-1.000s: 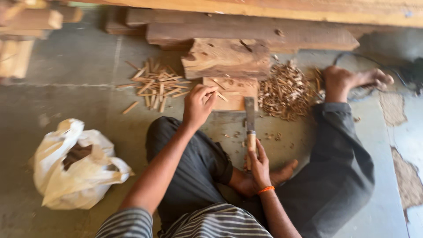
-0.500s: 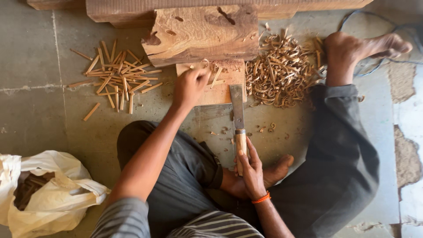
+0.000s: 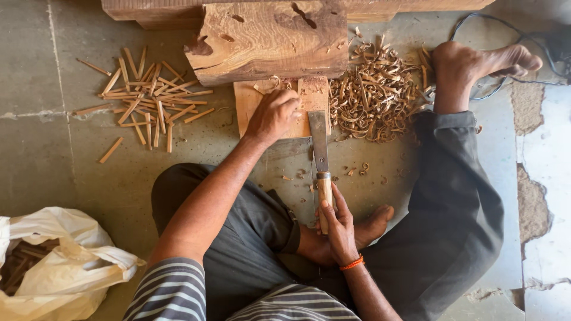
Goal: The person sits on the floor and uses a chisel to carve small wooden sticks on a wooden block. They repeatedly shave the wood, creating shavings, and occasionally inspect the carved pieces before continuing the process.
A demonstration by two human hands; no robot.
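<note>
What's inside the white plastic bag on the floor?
Through the open mouth of the white plastic bag you can see brown wooden sticks, dark in shadow. The crumpled plastic covers the rest, so how full it is and what lies deeper cannot be seen.

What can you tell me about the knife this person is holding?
The knife has a long, flat, dull grey metal blade and a pale wooden handle joined by a metal collar. It points away from the person, its tip resting on the small wooden board. The right hand grips the handle; the left hand rests beside the blade.
</note>
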